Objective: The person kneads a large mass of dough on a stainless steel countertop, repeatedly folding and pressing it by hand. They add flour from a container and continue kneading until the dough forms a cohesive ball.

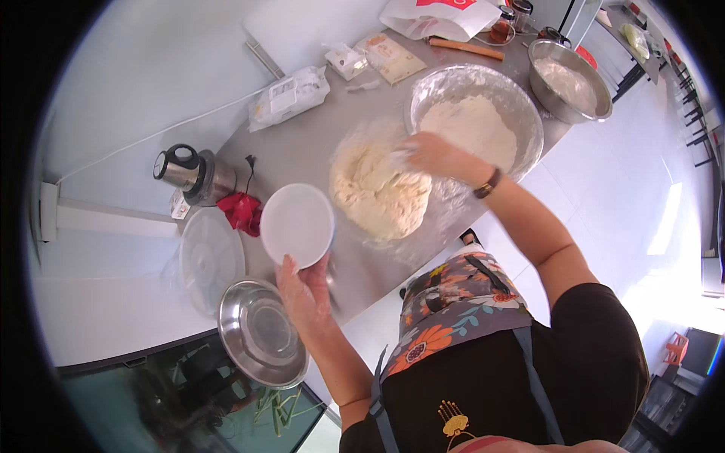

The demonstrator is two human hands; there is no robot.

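Note:
My left hand (308,291) grips a round white bowl (298,225), thumb on its rim, in the air over the steel table. A large mass of floury dough (382,189) lies directly on the table to the right of that bowl. Above the dough's upper right side is my right hand (422,153), blurred by motion. What its fingers hold, if anything, does not show. Just beyond this hand, a wide metal bowl (529,136) contains a heap of white flour (470,127). Loose flour dusts the table around the dough.
A second metal bowl of flour (566,85) stands at the far right corner. Toward the wall are a wooden rolling pin (467,48), plastic packages (291,96) and a paper-like packet (391,58). At left stand a food chopper (209,178), red cloth (241,210), clear lid (209,255) and metal basin (235,334).

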